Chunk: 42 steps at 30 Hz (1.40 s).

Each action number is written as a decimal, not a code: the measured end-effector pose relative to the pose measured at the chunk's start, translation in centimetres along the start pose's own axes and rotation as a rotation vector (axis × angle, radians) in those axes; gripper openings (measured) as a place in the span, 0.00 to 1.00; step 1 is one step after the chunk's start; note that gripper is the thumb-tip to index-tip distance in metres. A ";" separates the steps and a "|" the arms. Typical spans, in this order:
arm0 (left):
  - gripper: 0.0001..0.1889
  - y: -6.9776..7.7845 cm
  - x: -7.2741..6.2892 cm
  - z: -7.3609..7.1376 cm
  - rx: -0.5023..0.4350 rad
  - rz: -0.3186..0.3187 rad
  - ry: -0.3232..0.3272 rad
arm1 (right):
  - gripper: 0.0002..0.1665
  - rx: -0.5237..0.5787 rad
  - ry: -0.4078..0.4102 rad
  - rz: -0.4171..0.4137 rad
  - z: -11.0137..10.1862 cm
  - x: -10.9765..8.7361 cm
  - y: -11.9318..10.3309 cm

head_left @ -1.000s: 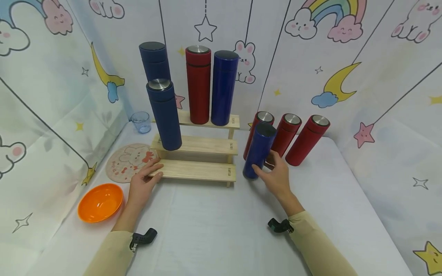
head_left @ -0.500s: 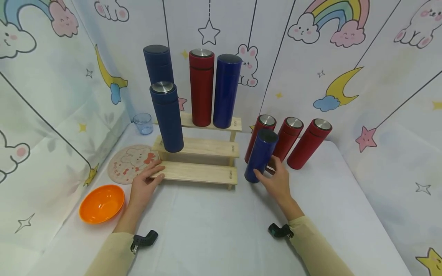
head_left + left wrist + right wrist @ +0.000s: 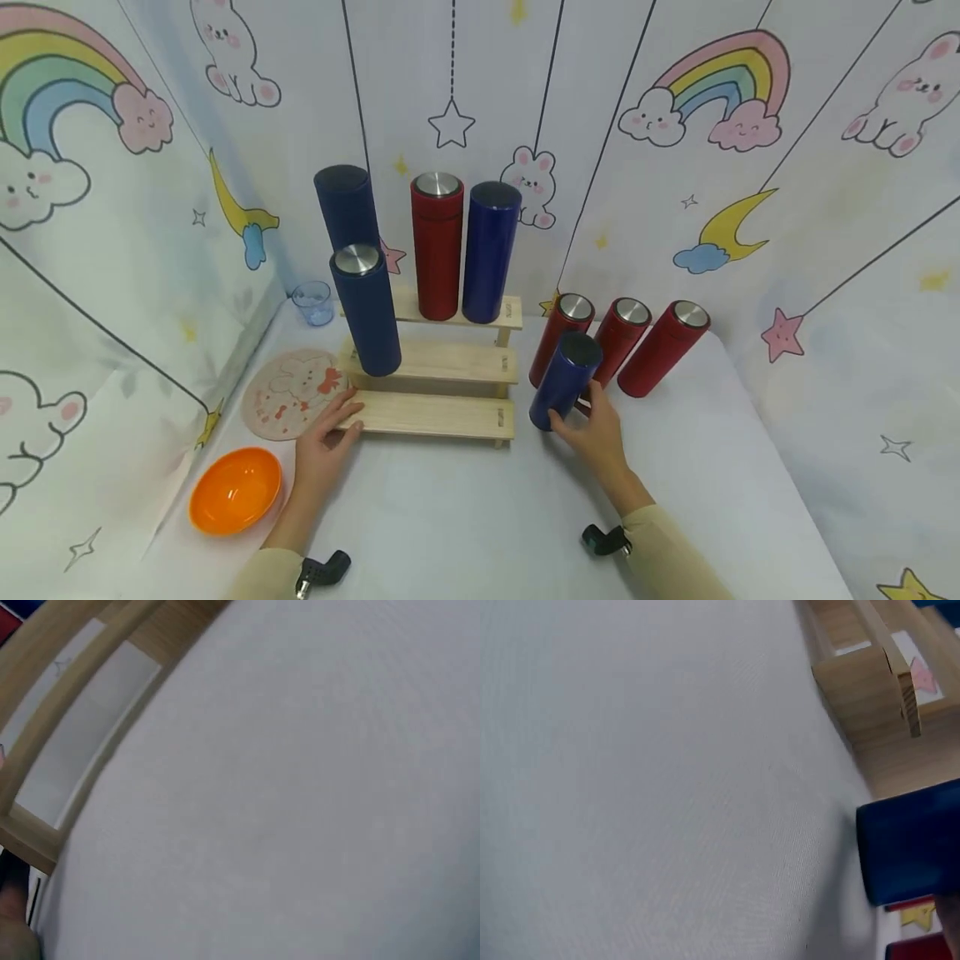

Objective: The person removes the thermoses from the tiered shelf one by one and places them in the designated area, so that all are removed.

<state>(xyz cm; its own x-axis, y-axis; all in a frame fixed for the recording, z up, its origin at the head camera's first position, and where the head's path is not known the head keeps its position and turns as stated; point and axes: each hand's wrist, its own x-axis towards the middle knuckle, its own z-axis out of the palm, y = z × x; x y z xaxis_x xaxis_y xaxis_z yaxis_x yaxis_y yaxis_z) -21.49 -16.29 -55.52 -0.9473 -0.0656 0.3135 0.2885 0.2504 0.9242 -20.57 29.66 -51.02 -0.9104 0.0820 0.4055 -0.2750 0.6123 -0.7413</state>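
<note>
On the right, my right hand (image 3: pixel 596 429) grips the lower part of a glossy blue thermos flask (image 3: pixel 566 382), thumb on its near side. The flask's base shows close over the tablecloth in the right wrist view (image 3: pixel 911 844). My left hand (image 3: pixel 324 446) holds the left end of the lowest board of a three-step wooden rack (image 3: pixel 431 414), fingers over the top and thumb at the front edge. On the top step stand a dark blue flask (image 3: pixel 347 208), a red flask (image 3: pixel 437 250) and a glossy blue flask (image 3: pixel 491 254). The middle step bears another dark blue flask (image 3: pixel 366 312).
Three red flasks (image 3: pixel 663 348) stand right behind the held one. Left of the rack are a small blue glass (image 3: pixel 313 304), a round rabbit-print mat (image 3: pixel 281 404) and an orange bowl (image 3: pixel 235 492). A patterned cloth backdrop (image 3: pixel 600 83) encloses the table at the back and sides.
The head view has tilted upward, so everything sits lower in it. Both hands keep their holds, on the blue flask and the rack, with little visible movement.
</note>
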 end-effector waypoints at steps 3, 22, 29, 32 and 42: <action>0.19 -1.0 -1.0 0.4 0.023 0.038 0.032 | 0.43 0.000 0.010 -0.002 0.5 -0.8 0.6; 0.19 2.0 -0.2 0.0 0.110 0.040 0.020 | 0.27 0.201 0.426 0.024 2.0 -9.0 -8.2; 0.17 0.7 -0.2 -0.2 0.023 -0.041 0.032 | 0.23 0.361 0.258 -0.270 3.9 -4.4 -14.2; 0.16 0.9 0.2 -0.4 0.013 -0.055 0.039 | 0.24 0.454 0.137 -0.270 5.5 -0.9 -16.6; 0.16 1.3 0.0 -0.7 -0.063 -0.073 -0.001 | 0.31 0.456 -0.058 -0.132 10.8 4.9 -20.7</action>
<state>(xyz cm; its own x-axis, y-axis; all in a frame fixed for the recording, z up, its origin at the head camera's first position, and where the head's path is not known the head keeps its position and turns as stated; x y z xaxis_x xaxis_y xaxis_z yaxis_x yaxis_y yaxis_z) -21.01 -16.63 -54.15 -0.9662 -0.0809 0.2446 0.2268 0.1833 0.9565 -22.69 8.92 -39.41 -0.8709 -0.0256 0.4908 -0.4851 0.2056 -0.8500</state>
